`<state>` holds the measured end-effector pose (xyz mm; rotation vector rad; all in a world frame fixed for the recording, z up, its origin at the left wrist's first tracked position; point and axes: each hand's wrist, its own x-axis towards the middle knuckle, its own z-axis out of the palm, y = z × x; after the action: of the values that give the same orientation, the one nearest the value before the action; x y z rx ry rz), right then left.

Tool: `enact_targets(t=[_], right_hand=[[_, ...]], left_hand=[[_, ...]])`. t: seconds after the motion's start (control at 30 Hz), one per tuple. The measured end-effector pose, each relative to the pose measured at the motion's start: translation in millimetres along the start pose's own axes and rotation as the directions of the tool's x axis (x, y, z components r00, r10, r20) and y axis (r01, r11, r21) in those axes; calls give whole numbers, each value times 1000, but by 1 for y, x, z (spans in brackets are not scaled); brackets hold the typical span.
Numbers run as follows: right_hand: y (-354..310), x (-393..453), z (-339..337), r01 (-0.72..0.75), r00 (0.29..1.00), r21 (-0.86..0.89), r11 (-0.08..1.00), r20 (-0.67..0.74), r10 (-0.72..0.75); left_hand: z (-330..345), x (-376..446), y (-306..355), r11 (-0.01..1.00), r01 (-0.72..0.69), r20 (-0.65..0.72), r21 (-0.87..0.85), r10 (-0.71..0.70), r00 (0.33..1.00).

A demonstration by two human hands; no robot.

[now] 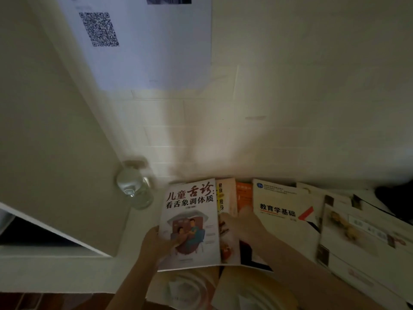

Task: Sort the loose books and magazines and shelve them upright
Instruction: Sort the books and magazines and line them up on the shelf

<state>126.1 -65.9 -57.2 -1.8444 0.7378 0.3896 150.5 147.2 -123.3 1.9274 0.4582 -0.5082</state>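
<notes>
Stood at the left by the white panel [55,153] — a clear bottle [134,191], blurred. Hung on the wall [312,86] above — a sheet with a QR code [99,29].

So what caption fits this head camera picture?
Left hand grips a white book while the right hand rests among books.

surface: white shelf [138,222] | on it: clear bottle [134,190], overlapping books [283,215], magazines [362,238] flat
</notes>
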Motion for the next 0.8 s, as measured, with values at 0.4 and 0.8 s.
enact_targets(t=[0.4, 0.8], right_hand=[[21, -6, 16, -30, 999, 136, 990, 34, 25], [56, -47, -147, 144, 974, 194, 970, -203, -104]], left_hand=[[7, -28, 20, 989, -4, 103, -147, 19, 994], [117, -86, 112, 979, -155, 377, -133, 194, 906]])
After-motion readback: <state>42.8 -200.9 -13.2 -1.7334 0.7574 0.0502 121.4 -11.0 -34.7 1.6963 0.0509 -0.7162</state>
